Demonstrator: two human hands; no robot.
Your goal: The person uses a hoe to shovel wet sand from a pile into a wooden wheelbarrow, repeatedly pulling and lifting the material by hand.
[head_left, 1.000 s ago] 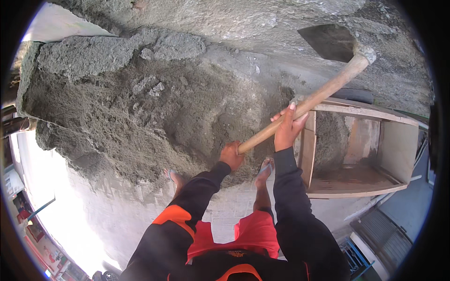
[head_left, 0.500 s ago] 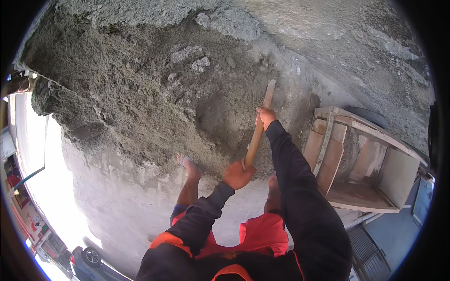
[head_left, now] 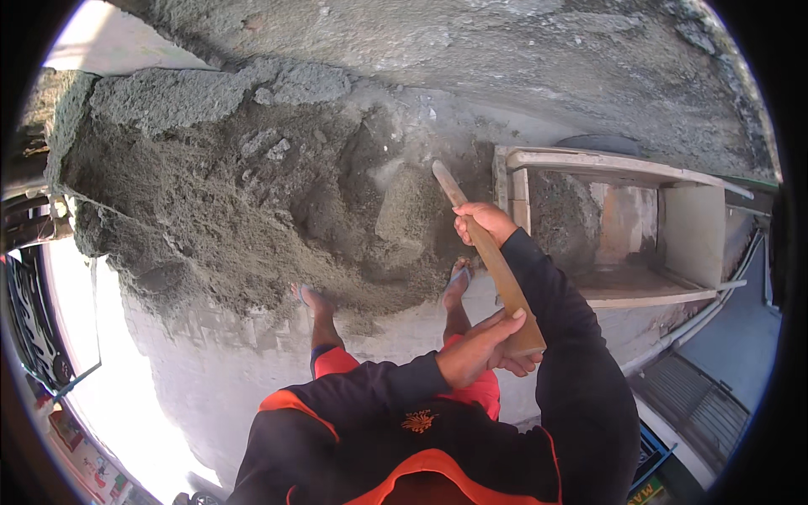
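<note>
A thick wooden tool handle (head_left: 497, 269) slants across the middle of the view. My right hand (head_left: 486, 222) is closed around it near its far end. At the near end, my left hand (head_left: 484, 347) cradles the handle, thumb along one side and fingers under it. The handle's rounded far tip lies over a heap of damp grey mortar mix (head_left: 210, 185). A paler mound of mix (head_left: 406, 206) rises just left of that tip. Whatever head the tool has cannot be made out against the mix.
A wooden box frame (head_left: 623, 296) with mix inside stands to the right, close to my right forearm. A rough grey wall (head_left: 522, 50) runs along the far side. My sandalled feet (head_left: 313, 296) stand at the heap's near edge, on pale paving (head_left: 202, 362).
The handle has swung: its near end has moved right and its far tip left. My left hand has followed rightward, its grip loosened. The whole view has turned, bringing the box frame squarer.
</note>
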